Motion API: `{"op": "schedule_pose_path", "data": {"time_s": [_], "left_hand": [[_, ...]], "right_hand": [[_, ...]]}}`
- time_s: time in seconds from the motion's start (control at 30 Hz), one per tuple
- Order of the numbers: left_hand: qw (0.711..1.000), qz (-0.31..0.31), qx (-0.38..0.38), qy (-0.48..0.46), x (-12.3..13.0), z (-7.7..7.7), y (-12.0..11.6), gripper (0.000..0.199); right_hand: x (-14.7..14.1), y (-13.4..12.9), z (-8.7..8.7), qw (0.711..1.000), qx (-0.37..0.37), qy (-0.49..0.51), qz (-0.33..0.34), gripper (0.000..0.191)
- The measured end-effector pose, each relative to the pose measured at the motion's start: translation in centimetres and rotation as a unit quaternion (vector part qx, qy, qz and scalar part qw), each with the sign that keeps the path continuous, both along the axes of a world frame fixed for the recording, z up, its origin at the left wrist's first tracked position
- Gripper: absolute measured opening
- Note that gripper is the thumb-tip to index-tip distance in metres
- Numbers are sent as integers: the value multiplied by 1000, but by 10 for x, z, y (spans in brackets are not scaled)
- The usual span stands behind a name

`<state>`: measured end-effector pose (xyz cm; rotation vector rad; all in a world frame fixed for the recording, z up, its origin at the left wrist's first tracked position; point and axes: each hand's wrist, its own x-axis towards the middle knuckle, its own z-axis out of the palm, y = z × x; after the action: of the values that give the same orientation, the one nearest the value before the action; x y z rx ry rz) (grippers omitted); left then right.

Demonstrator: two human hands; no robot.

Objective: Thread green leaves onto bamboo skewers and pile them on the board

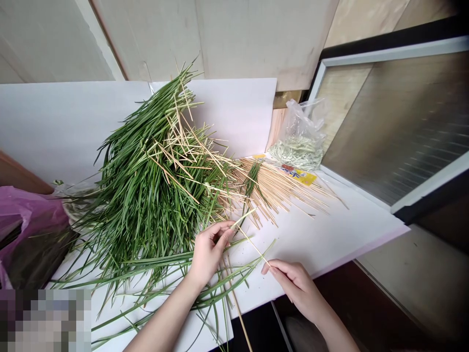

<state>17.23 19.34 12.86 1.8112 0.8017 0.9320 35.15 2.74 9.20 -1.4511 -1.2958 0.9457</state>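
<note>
My left hand [209,248] is closed in a pinch on a garlic chive [245,219]; its pale stem end sticks out past the fingertips. My right hand [293,281] grips a thin bamboo skewer [252,244] near one end. The skewer slants up to the left, its far tip meeting the chive at my left fingertips. Whether it pierces the stem I cannot tell. Long loose chive leaves [146,266] trail under my left wrist. Beyond my hands rises a big heap of green chives [142,181], with several skewers scattered over its right side.
A spread of bamboo skewers [278,188] lies right of the heap, near a clear bag of pale strips [298,149]. At the left stands a purple plastic bag [34,212]. The white table's front edge [330,266] runs beside my right arm. A framed panel [395,122] leans at right.
</note>
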Motion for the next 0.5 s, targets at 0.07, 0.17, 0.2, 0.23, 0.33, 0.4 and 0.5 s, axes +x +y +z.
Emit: {"op": "schedule_pose_path", "data": {"time_s": [0.07,0.17,0.2,0.23,0.33,0.4,0.5], "left_hand": [[1000,-2,-2,0,0,0,0,29],[1000,-6,-1,5,0,-1,0,29],[1000,-7,-1,6,0,-1,0,29],[1000,-8,0,7,0,-1,0,29],[1000,-8,10,12,-1,-1,0,29],[1000,-6,22,19,-2,0,0,29],[998,-2,47,30,-2,1,-1,26]], "right_hand": [[0,0,0,1000,-1,0,0,38],[0,0,0,1000,0,-1,-2,39],[0,-1,0,1000,1,-1,-2,39],[0,-1,0,1000,1,0,-2,39],[0,-1,0,1000,-1,3,-3,39],[-1,-1,1,1000,-2,3,-2,40],[-1,-1,1,1000,-4,1,1,42]]}}
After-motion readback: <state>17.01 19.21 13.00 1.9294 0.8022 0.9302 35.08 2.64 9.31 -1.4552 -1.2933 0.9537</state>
